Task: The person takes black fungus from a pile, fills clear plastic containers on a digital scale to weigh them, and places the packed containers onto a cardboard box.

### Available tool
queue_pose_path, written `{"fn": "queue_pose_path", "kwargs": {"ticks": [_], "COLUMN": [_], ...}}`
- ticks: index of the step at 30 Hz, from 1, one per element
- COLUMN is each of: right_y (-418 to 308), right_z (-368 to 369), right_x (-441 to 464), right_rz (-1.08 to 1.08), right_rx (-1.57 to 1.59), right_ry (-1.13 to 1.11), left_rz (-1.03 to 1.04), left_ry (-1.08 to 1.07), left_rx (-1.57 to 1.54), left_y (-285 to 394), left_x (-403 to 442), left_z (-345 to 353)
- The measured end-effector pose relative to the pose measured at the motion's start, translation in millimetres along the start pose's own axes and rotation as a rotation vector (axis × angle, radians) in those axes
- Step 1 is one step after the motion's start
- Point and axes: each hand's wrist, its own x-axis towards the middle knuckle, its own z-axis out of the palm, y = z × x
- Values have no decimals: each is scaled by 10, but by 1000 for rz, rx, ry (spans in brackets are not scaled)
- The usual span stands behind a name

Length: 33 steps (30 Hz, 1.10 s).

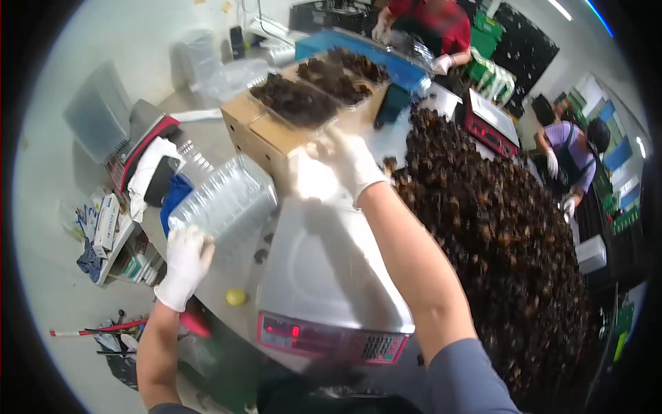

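Note:
My left hand [185, 265], in a white glove, has its fingers curled at the near end of a stack of clear plastic trays [227, 196], closed on its edge. My right hand [355, 162], also gloved, reaches forward with fingers extended, beside a cardboard box [258, 134] and near the edge of a filled tray [293, 101]; glare and blur partly obscure its fingertips. Dark, crinkled pieces fill the trays on the box. Below my hands is a digital scale [331, 269] with a bare metal plate and a lit red display.
A large heap of dark pieces [489, 255] covers the table's right side. Another scale [491, 124] stands beyond it. A blue bin [372, 52] is behind the box. Co-workers stand at the back [452, 27] and right [569, 148]. A small yellow object [236, 297] lies near the table edge.

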Motion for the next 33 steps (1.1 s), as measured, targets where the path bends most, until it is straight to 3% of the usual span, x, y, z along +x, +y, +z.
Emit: {"fn": "queue_pose_path", "kwargs": {"ticks": [2, 3, 4, 5, 10, 13, 15, 18, 21, 25, 27, 29, 31, 33], "right_y": [-199, -271, -389, -523, -971, -935, -727, -271, 68, 337, 385, 184, 5, -81], "right_z": [-79, -413, -504, -602, -1522, -1678, -1711, -1855, -1746, -1695, -1830, -1807, -1966, -2090], "right_x": [-465, -579, -932, -1298, -3345, -4660, -5356, -6034, -6172, -6126, -5973, -5628, -5181, -4732], "right_rz": [-66, -105, -118, -122, -282, -298, -304, -251, -114, -72, -238, -401, -724, -812], "right_rx": [-96, -344, -258, -258, -327, -415, -450, -459, -527, -691, -1049, -1303, -1567, -1761], "right_ry": [12, -16, -17, 145, 409, 711, 902, 1057, 1138, 1044, 972, 915, 763, 751], "left_rz": [-4, -31, -46, -61, -167, -103, -159, 231, 416, 598, 610, 772, 809, 798], "left_ry": [-30, -66, -62, -44, -156, -10, -33, -94, -179, -222, -242, -445, -579, -534], "left_rx": [20, -51, -105, -156, -348, -348, -357, -415, -247, -201, -329, -506, -594, -756], "left_y": [-9, -34, -91, -175, -490, -181, 617, 1268, 1708, 2224, 2632, 3019, 3548, 3954], "left_x": [27, 64, 75, 98, 189, 69, -60, -209, -199, -283, -458, -608, -833, -1114], "left_z": [27, 33, 77, 117, 114, -304, -700, -637, -430, -736, -921, -798, -593, -126]}}
